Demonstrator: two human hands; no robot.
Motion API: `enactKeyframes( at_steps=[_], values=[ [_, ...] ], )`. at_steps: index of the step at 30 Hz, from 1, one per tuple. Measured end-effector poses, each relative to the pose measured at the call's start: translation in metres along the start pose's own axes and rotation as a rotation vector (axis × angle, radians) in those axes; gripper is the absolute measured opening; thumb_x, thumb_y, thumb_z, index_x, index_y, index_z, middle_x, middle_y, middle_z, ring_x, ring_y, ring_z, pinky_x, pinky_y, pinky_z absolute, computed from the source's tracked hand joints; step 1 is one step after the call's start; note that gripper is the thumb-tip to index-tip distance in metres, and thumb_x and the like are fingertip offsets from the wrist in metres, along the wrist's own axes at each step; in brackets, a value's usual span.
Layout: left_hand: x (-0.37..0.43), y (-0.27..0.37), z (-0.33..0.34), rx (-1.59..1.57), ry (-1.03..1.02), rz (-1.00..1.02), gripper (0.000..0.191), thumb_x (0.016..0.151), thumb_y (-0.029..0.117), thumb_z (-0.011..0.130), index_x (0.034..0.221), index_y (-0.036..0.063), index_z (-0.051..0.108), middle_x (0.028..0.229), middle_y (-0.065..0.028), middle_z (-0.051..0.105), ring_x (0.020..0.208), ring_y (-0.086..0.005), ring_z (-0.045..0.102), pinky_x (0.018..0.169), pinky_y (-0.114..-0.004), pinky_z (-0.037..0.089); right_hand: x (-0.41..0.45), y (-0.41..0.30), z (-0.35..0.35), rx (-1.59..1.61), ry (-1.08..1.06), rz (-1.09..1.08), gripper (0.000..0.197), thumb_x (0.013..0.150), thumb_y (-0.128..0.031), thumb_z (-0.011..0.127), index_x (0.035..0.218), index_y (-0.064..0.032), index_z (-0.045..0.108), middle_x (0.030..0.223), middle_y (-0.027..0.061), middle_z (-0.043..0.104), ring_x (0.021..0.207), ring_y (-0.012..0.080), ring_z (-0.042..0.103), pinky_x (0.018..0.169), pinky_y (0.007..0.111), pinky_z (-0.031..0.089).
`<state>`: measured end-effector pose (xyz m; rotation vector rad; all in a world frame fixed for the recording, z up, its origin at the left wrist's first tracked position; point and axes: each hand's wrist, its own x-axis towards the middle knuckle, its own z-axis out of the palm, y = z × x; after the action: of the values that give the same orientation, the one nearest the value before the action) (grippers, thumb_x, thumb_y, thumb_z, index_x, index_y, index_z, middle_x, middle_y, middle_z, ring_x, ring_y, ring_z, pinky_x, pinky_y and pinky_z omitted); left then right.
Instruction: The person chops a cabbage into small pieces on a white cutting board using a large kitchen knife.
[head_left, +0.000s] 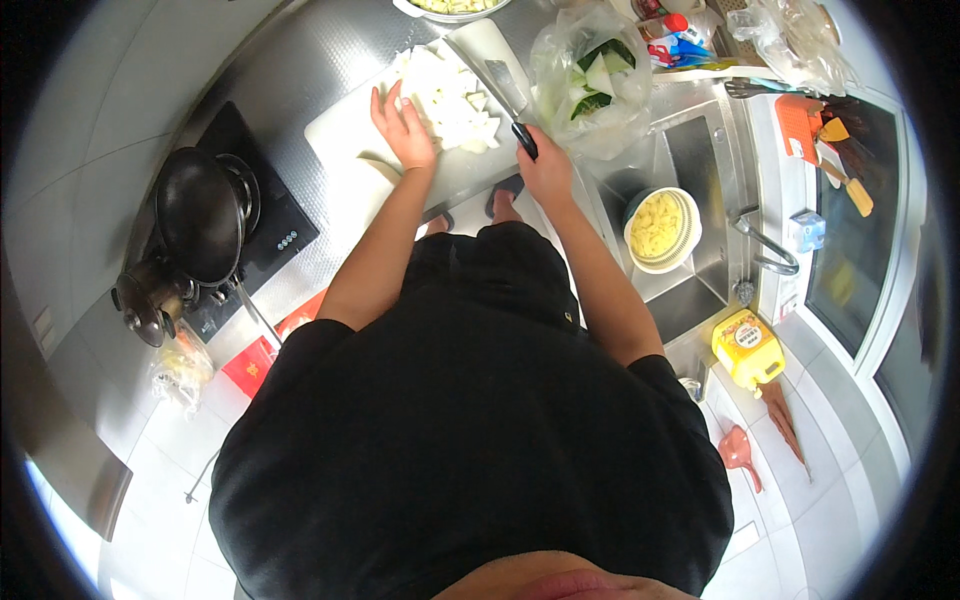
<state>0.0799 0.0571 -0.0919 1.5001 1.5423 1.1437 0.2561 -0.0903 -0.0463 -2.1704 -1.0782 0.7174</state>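
My right hand (546, 166) grips the black handle of a kitchen knife (505, 88). Its broad blade points up and left, over the right part of a white cutting board (337, 124). Left of the blade lies a heap of cut white melon-like pieces (454, 101). At the heap's left edge my left hand (407, 136) is spread, fingers apart and holding nothing; whether it touches the pieces I cannot tell. A larger pale chunk (373, 180) lies by my left forearm. Beyond the knife, a clear plastic bag (551, 82) holds green-skinned scraps (600, 75).
At left, a black wok (199, 217) and a lidded pot (142, 304) stand by the hob. The sink (679, 311) at right holds a white strainer basket (694, 240) of yellowish pieces, near the faucet (776, 262). A bowl (409, 9) of cut pieces sits at the top edge.
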Motion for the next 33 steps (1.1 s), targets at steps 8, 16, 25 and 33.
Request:
enactKeyframes(
  at_steps=[8, 16, 25, 33],
  values=[
    [0.103, -0.018, -0.001, 0.025, -0.39, 0.037, 0.046, 0.11, 0.034, 0.047, 0.145, 0.0058, 0.059, 0.159, -0.0155, 0.046, 0.15, -0.0314, 0.039, 0.126, -0.04, 0.024, 0.007, -0.005, 0.001, 0.001, 0.02, -0.048, 0.039, 0.09, -0.02, 0.069, 0.128, -0.0132, 0.068, 0.117, 0.0146, 0.073, 0.103, 0.0384, 0.069, 0.088, 0.046, 0.055],
    [0.094, -0.025, 0.016, 0.131, -0.541, 0.204, 0.044, 0.109, 0.037, 0.049, 0.14, 0.0101, 0.063, 0.148, -0.016, 0.058, 0.147, -0.0313, 0.045, 0.128, -0.041, 0.022, 0.0, -0.005, -0.006, 0.049, -0.049, 0.011, 0.037, 0.091, -0.019, 0.068, 0.128, -0.0114, 0.068, 0.116, 0.0158, 0.073, 0.103, 0.0396, 0.069, 0.088, 0.046, 0.055],
    [0.119, -0.001, 0.03, 0.101, -0.541, 0.29, 0.042, 0.109, 0.037, 0.048, 0.139, 0.0124, 0.065, 0.151, -0.0082, 0.058, 0.143, -0.0272, 0.049, 0.126, -0.042, 0.027, -0.056, 0.005, 0.003, 0.084, 0.104, 0.064, 0.036, 0.098, -0.021, 0.066, 0.13, -0.006, 0.063, 0.11, 0.024, 0.072, 0.098, 0.0442, 0.069, 0.083, 0.05, 0.055],
    [0.119, 0.004, 0.04, 0.248, -0.88, 0.307, 0.04, 0.108, 0.041, 0.054, 0.136, 0.0176, 0.07, 0.153, -0.0023, 0.057, 0.143, -0.0285, 0.05, 0.12, -0.038, 0.037, -0.069, -0.011, 0.042, 0.241, 0.153, 0.161, 0.04, 0.101, -0.021, 0.063, 0.134, -0.0003, 0.058, 0.112, 0.028, 0.07, 0.102, 0.0481, 0.067, 0.087, 0.05, 0.054]
  ],
)
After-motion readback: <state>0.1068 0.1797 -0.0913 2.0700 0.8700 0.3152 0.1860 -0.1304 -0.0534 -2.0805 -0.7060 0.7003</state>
